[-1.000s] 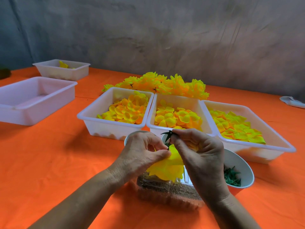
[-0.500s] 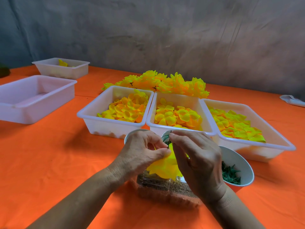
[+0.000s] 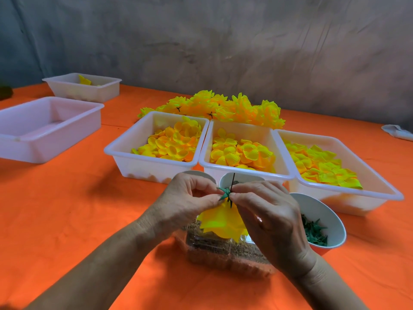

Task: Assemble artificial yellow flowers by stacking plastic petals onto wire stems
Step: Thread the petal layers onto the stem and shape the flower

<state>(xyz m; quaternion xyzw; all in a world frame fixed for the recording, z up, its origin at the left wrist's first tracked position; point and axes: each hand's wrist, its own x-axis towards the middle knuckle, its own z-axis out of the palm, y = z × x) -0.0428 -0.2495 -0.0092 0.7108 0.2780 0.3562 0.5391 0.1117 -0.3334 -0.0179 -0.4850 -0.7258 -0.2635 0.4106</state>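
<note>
A yellow flower [image 3: 221,222] hangs head down between my hands, its thin dark wire stem [image 3: 232,182] pointing up. A green star-shaped calyx [image 3: 224,192] sits on the stem just above the petals. My left hand [image 3: 187,202] pinches the calyx with thumb and forefinger. My right hand [image 3: 266,218] pinches the stem right beside it. Three white trays of loose yellow petals stand behind: left [image 3: 125,148], middle [image 3: 205,159], right [image 3: 380,189]. A pile of finished yellow flowers [image 3: 214,106] lies beyond them.
A white bowl of green calyx pieces [image 3: 317,233] sits at my right wrist, another bowl [image 3: 225,179] behind my fingers. A clear box with brown filling [image 3: 214,249] lies under the flower. Two more white trays, one empty [image 3: 33,128] and one far [image 3: 85,86], stand at the left on the orange cloth.
The wire stem now sticks up above my fingers. The green calyx has slid down the stem toward the petals, and both hands have shifted slightly downward.
</note>
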